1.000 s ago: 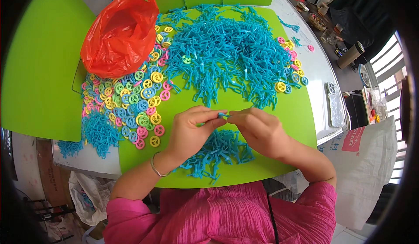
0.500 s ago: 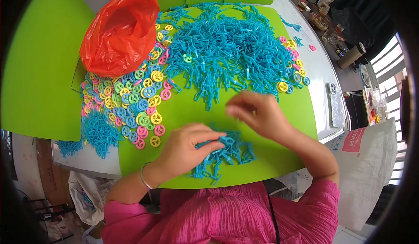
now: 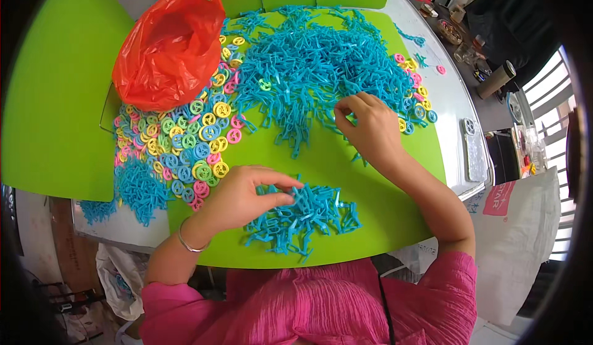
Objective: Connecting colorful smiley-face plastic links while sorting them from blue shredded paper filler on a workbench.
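Note:
My left hand [image 3: 238, 200] is closed in a pinch above the small near pile of blue plastic pieces [image 3: 309, 218]. A blue plastic piece [image 3: 299, 193] shows at its thumb and fingertips. The pieces are thin and forked or looped, lying tangled together. My right hand [image 3: 372, 126] is at the near edge of the large blue pile [image 3: 315, 54], thumb and fingers curled together. Whatever its fingertips may hold is hidden against the pieces behind. A few loose blue pieces [image 3: 359, 157] lie just below that hand.
Small pink, yellow, green and blue plastic wheels [image 3: 185, 141] lie at left beside an open red plastic bag [image 3: 167, 54]. More wheels [image 3: 423, 104] edge the pile at right. A phone [image 3: 474, 150] lies on the white table; a green board [image 3: 55, 98] stands at left.
My right hand has moved away and a little right to the large pile. My left hand has shifted left, and more of the small pile shows beneath it.

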Demonstrator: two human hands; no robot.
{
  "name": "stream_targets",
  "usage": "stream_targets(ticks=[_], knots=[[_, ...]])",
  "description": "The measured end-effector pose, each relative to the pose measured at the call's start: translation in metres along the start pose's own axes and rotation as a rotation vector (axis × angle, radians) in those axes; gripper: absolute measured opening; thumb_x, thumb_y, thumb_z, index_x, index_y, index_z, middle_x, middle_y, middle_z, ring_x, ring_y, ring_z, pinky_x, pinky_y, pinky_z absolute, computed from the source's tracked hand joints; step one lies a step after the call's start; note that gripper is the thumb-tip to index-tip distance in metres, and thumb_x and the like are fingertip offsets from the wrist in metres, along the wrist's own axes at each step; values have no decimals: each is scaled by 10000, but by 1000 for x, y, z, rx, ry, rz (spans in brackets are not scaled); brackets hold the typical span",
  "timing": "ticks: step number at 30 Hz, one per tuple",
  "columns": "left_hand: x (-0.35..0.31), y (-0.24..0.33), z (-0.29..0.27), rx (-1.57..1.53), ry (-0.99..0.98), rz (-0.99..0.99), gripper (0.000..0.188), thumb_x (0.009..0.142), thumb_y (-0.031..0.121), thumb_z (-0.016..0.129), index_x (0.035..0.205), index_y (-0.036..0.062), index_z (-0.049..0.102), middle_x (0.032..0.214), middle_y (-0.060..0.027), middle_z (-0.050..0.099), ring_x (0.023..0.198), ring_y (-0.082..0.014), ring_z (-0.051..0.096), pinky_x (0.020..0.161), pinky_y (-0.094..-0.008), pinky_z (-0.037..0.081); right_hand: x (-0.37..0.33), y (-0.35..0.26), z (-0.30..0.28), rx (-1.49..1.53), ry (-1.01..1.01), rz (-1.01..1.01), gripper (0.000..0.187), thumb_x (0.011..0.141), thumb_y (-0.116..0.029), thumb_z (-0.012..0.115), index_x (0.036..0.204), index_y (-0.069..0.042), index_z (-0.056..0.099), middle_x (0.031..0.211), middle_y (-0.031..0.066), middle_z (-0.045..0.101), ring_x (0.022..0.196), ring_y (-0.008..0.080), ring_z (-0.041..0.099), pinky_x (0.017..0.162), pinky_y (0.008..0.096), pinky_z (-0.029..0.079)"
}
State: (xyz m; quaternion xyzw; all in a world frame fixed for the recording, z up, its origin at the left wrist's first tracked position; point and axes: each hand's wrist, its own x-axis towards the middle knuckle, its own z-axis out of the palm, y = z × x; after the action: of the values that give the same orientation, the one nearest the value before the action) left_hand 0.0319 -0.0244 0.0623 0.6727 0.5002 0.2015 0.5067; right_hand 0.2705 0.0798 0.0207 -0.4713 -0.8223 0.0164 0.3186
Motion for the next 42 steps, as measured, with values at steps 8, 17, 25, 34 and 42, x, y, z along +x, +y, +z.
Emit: stream_targets(ticks=[8,17,25,34,42], knots=[[11,-6,8,-233,46,113,324,913,150,601,1218,40,600,1162,-80,629,1004,-159,611,830,-287,489,-28,-55,-31,561,-80,117,83,771,-24,706,850,-45,690,753,51,630,622,121,568,531,255,460],[27,-22,12,-1083,304,-107,269,973,243,529,1128,34,595,1081,-80,646,908,-189,657,752,-274,537,-16,-38,0,707,-105,0,195,760,-60,726,950,-48,679,806,96,627,690,231,621,594,322,509],[24,-28,6,-1061,204,-66,278,987,173,482,1217,27,534,1070,-108,631,942,-205,652,781,-295,554,-8,-19,19,449,-314,58,219,796,-124,719,985,-31,658,838,92,629,720,198,626,658,314,511],[22,-28,14,-1046,51,-45,314,991,186,479,1254,18,509,1093,-86,619,975,-188,635,811,-286,547,-10,-38,-12,1307,-314,545,115,857,-99,692,901,-2,650,835,32,669,729,91,604,635,263,507],[21,-30,20,-1061,68,-125,309,984,156,489,1254,9,520,1150,-120,622,1033,-222,630,853,-308,544,-18,-42,-7,1156,-255,587,100,847,-101,703,894,-15,681,849,14,663,785,78,571,711,241,458]])
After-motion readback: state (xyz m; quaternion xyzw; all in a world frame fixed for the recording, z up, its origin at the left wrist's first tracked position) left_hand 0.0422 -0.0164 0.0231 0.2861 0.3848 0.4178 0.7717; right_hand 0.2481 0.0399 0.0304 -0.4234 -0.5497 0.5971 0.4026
